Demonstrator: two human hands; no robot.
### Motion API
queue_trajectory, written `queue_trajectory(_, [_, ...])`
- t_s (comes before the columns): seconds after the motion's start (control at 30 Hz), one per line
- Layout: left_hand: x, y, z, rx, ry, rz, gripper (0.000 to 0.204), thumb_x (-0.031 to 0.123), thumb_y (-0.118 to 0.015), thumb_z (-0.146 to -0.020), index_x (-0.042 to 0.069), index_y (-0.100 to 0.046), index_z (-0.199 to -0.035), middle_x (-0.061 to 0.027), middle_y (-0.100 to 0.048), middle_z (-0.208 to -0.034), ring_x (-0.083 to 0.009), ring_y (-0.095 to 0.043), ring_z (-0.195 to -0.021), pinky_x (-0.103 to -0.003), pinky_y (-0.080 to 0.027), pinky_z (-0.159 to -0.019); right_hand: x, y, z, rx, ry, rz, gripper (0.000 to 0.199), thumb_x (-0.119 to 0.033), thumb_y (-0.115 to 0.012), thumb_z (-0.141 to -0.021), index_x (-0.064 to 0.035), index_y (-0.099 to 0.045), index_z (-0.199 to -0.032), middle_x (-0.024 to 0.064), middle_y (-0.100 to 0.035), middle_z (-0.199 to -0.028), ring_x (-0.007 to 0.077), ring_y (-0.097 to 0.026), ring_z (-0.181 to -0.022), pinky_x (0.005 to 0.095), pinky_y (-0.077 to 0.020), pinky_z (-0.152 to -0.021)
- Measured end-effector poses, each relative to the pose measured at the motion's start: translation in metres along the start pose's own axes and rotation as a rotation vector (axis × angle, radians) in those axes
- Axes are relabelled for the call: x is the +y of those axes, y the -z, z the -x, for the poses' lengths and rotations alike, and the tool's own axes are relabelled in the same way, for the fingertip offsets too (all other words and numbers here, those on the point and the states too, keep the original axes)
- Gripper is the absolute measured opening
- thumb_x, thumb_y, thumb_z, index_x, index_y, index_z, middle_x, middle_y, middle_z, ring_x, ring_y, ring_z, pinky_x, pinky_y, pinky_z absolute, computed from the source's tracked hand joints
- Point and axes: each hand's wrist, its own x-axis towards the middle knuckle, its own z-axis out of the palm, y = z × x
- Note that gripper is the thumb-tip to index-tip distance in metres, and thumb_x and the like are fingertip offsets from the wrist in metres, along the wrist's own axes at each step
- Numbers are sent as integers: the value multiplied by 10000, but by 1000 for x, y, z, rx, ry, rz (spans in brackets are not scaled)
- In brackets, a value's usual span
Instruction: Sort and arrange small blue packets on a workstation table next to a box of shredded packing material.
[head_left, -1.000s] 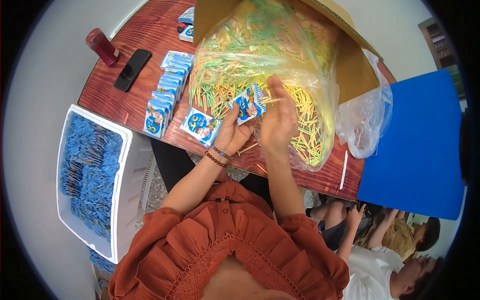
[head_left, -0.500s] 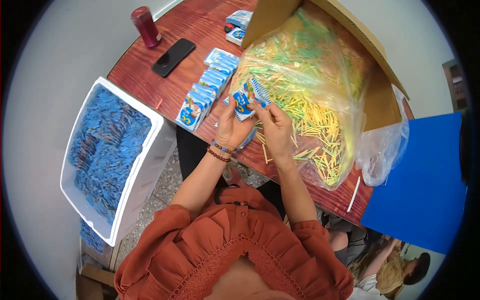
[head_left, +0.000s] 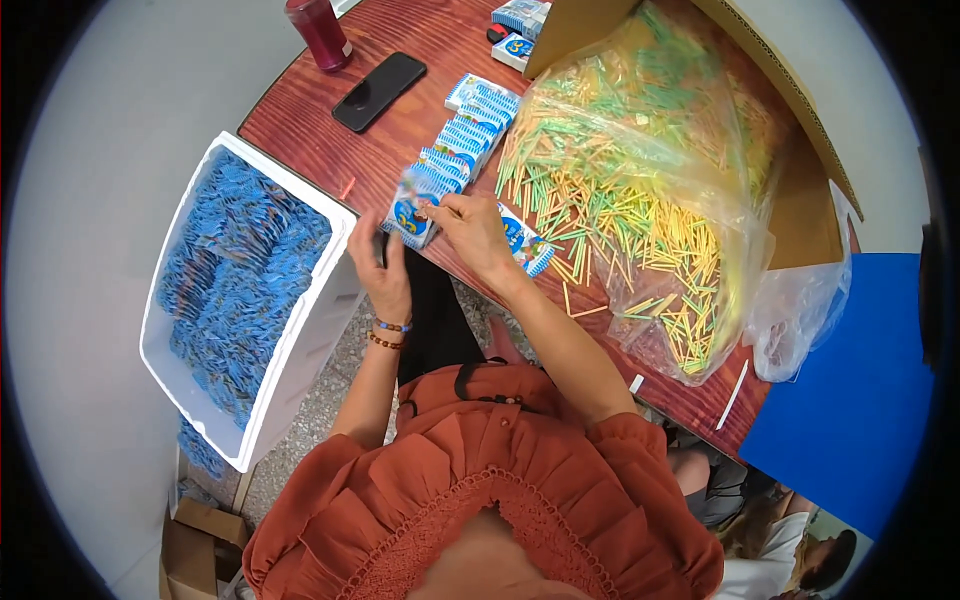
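A row of small blue-and-white packets [head_left: 466, 141] runs across the red wood-grain table, leaning on one another. At its near end, a slightly blurred packet [head_left: 411, 212] is pinched by the fingers of my right hand [head_left: 474, 238]. My left hand [head_left: 384, 272] holds nothing; its thumb and fingers are apart, between this end of the row and the foam box. Another flat packet [head_left: 524, 243] lies at the table edge, partly hidden by my right hand.
A white foam box [head_left: 258, 400] full of blue packets stands at left. On the right, short yellow, green and orange sticks [head_left: 640, 240] spill from a clear bag in a cardboard box [head_left: 815, 215]. A phone [head_left: 379, 92], red bottle [head_left: 320, 35] and blue board [head_left: 830, 390] are around.
The packet held between both hands has gone left to the row's near end with my right hand. My left hand has let go and moved left. The view has shifted slightly.
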Motion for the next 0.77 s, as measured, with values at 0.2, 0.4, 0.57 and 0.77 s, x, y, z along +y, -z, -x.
queue_trajectory(0.2, [-7,-2,5,-163,-189,-316,464,135,-632,-871,4,-480,-1290,-165,-468,-1305,-328,-415,-1226,-418,-301,-1039,-1,37,18,168,19,181,264,-257,-692,-802,0,-637,-774,120,-601,-663,222,-579,-596,352,-443,-570])
queue_trajectory(0.4, [-1,-6,7,-81,-172,-277,493,81,-632,-874,-11,-443,-1320,-143,-477,-1272,-274,-431,-1210,-369,-313,-1043,16,96,59,79,-172,658,270,-285,-720,-748,-42,-633,-827,130,-611,-801,318,-623,-759,419,-474,-691])
queue_trajectory(0.57, [25,-16,12,-107,-241,-210,442,63,-606,-892,1,-464,-1305,-140,-472,-1281,-266,-430,-1206,-357,-312,-1037,27,103,63,105,-143,620,301,-280,-718,-736,-26,-656,-884,162,-636,-860,347,-617,-812,442,-467,-713])
queue_trajectory(0.77, [59,-44,6,-393,-304,-127,333,47,-644,-836,36,-597,-1165,-143,-586,-1159,-330,-459,-1222,-411,-304,-1040,25,123,66,141,-72,551,192,-257,-640,-816,-94,-731,-861,105,-657,-813,291,-633,-790,396,-482,-702])
